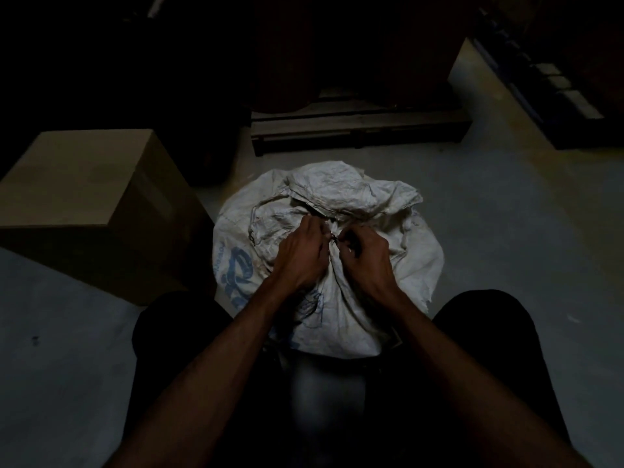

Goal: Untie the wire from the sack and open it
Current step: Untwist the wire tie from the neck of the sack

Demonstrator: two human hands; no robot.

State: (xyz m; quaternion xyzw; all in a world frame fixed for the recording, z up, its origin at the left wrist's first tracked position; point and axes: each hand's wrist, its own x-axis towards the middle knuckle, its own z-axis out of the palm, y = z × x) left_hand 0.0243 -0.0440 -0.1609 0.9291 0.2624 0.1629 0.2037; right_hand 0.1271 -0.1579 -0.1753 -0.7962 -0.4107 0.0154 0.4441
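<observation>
A full white woven sack [415, 265] with blue print stands on the floor between my knees. Its mouth is gathered into a bunched neck at the top, bound by a thin dark wire [334, 238]. My left hand [299, 256] pinches the neck and wire from the left. My right hand [364, 260] pinches the wire from the right. The fingertips of both hands meet at the knot and hide most of the wire. Loose sack cloth fans out beyond the tie.
A brown cardboard box [87, 204] stands on the floor to the left of the sack. A dark wooden pallet [358, 130] with dark drums on it lies behind the sack. Grey concrete floor [506, 214] stretches to the right. The room is dim.
</observation>
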